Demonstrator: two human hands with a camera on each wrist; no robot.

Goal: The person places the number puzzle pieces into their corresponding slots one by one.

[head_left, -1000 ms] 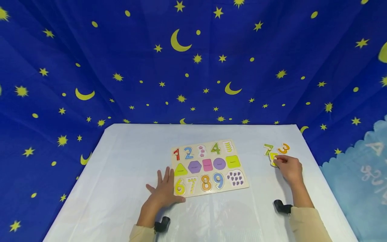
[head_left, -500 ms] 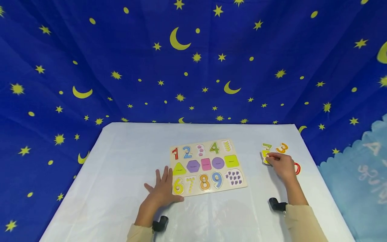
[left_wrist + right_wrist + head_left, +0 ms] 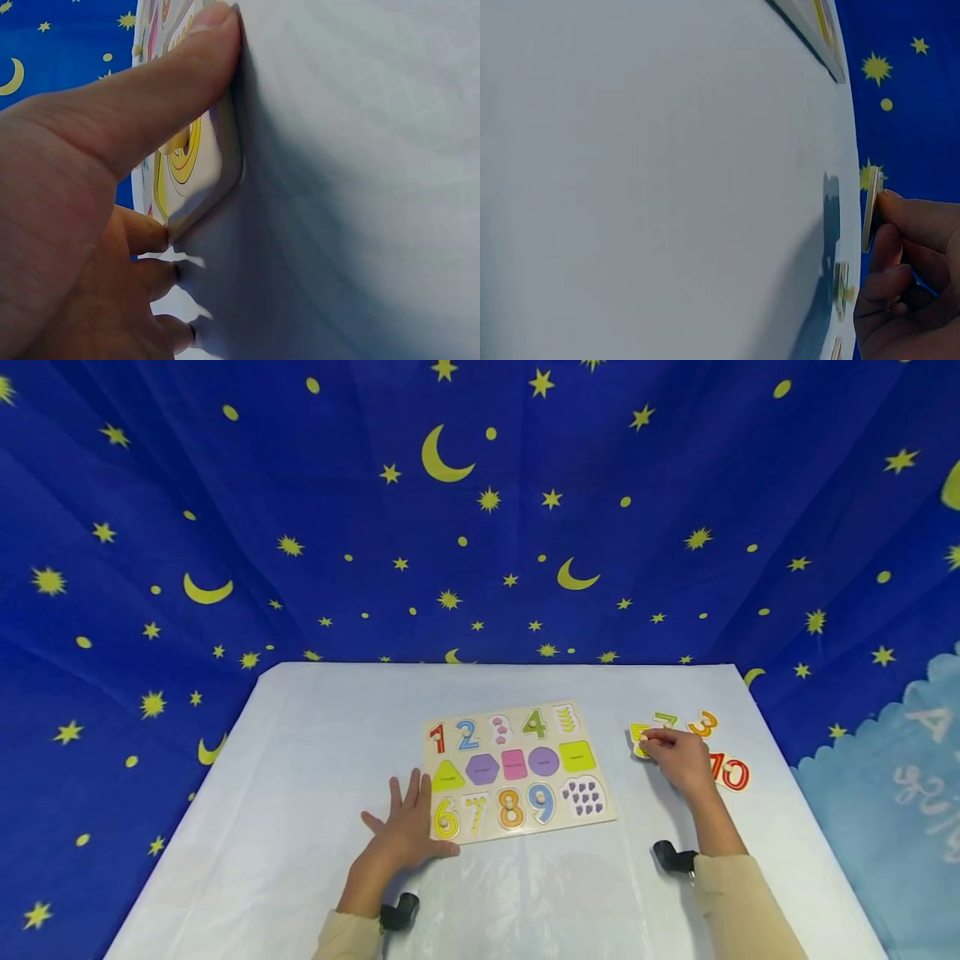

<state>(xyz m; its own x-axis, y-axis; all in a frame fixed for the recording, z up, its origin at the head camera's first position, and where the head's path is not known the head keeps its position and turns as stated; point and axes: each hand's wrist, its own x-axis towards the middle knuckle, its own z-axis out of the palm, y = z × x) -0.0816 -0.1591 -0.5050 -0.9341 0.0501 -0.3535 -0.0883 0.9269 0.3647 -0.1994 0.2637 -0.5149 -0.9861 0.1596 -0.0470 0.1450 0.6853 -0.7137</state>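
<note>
With thumb and fingertips my right hand [image 3: 681, 760] pinches a yellow number 5 puzzle piece [image 3: 637, 735] by its knob. In the right wrist view the piece [image 3: 871, 210] is seen edge-on, raised off the table, its shadow apart from it. My left hand [image 3: 405, 831] lies with fingers spread at the lower left corner of the wooden number puzzle board [image 3: 495, 842], thumb along its front edge. The left wrist view shows the thumb [image 3: 161, 94] on the board's edge beside the yellow 6 [image 3: 184, 161]. Pieces 1, 2, 4, 6, 8 and 9 sit in the board; the 3, 5, 7 and 10 recesses show pictures.
On the table's right side lie a green 7 [image 3: 663, 719], an orange 3 [image 3: 703, 724] and a red 10 [image 3: 731, 772], partly behind my right hand. A white cover [image 3: 315, 735] spreads over the table. Blue star-and-moon cloth [image 3: 360, 527] hangs behind.
My right hand has moved left with the yellow 5, away from the other loose pieces, uncovering the red 10. The left hand stays at the board's corner.
</note>
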